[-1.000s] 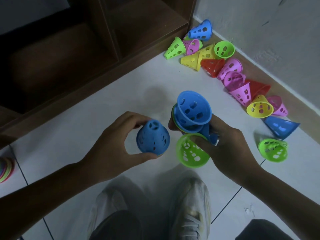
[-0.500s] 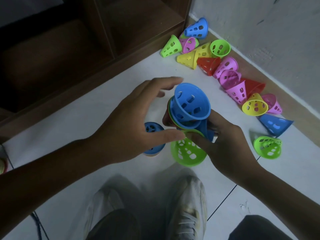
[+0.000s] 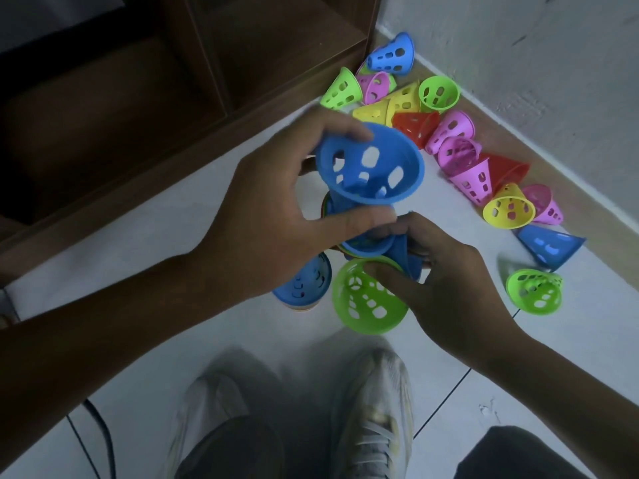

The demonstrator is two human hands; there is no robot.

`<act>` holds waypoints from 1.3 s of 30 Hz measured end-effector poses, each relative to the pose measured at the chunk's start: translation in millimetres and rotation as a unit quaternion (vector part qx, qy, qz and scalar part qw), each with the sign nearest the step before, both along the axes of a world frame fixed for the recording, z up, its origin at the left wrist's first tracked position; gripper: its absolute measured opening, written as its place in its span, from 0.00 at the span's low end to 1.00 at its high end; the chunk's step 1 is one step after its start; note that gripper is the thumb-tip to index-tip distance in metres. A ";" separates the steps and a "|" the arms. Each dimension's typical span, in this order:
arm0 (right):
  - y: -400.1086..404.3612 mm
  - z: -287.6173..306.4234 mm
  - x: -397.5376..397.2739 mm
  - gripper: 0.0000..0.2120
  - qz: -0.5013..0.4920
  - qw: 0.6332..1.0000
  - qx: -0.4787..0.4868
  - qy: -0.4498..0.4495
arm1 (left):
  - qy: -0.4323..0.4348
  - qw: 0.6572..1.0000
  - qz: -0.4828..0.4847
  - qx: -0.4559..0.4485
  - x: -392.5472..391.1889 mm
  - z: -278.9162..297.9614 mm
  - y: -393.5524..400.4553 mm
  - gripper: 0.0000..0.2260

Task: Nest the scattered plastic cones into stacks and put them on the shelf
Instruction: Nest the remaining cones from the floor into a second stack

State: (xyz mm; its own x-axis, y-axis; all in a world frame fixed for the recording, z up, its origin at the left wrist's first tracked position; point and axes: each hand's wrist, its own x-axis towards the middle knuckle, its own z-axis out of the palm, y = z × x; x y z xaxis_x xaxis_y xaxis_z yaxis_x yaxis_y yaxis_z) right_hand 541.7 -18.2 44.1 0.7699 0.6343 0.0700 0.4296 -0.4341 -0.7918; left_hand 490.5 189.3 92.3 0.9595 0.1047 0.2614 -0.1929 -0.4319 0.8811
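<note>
White floor tiles [image 3: 173,236] meet a dark wooden shelf [image 3: 138,98] at upper left and a pale wall [image 3: 518,46] at right, with loose cones strewn along the skirting between them. The left hand [image 3: 269,205] grips a blue cone [image 3: 371,164] by its wide rim, fingers over the far edge and thumb along the near side, its open mouth turned up toward the camera. Just below it sits a stack [image 3: 366,242] of nested cones, mostly hidden by both hands, with coloured rims showing at its left edge. The right hand [image 3: 446,281] curls around the stack's lower part, and its fingers also pinch the rim of a green cone [image 3: 370,299] whose mouth faces the camera. Behind the left wrist, a second stack [image 3: 304,283] topped in blue stands on the floor. Among the loose pieces are 1 blue cone [image 3: 392,57] in the corner, green [image 3: 340,89], yellow [image 3: 371,114], red [image 3: 416,126] and pink [image 3: 451,127] ones, and nearer the right hand another blue [image 3: 549,245] and green [image 3: 534,290] one. 2 shoes [image 3: 373,420] show at the bottom edge, blurred.
</note>
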 end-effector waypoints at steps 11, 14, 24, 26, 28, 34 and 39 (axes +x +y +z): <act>-12.7 -8.2 -7.7 0.17 -0.048 0.998 -0.010 0.031 | 0.006 0.993 0.072 -0.092 -37.3 12.9 5.8 0.30; -15.2 -10.2 -13.5 0.17 -0.055 0.998 -0.010 0.039 | 0.022 0.992 0.112 -0.055 -53.2 11.4 13.4 0.29; -25.7 -4.4 -28.7 0.17 -0.072 0.997 0.011 0.037 | 0.046 0.980 0.148 0.126 -73.5 2.8 19.1 0.28; -29.9 -3.6 -33.2 0.17 -0.071 0.996 0.016 0.045 | 0.048 0.977 0.146 0.145 -72.9 4.5 17.9 0.28; -33.6 -3.3 -37.5 0.17 -0.073 0.996 0.022 0.051 | 0.051 0.975 0.143 0.161 -69.9 8.1 18.5 0.28; -34.9 0.6 -46.1 0.17 -0.072 0.994 0.039 0.071 | 0.087 0.976 0.122 0.161 -66.4 12.8 21.0 0.27; -32.1 4.6 -45.7 0.17 -0.066 0.994 0.047 0.075 | 0.167 0.958 0.074 0.223 -62.2 4.9 18.0 0.27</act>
State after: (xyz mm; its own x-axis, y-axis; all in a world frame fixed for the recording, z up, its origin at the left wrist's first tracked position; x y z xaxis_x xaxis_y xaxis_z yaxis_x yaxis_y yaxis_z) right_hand 496.0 -50.3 48.7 0.8519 0.5237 0.0019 0.2478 -0.4000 -0.8824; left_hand 428.3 207.3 97.2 0.9808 0.1947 -0.0075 0.1595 -0.7802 0.6048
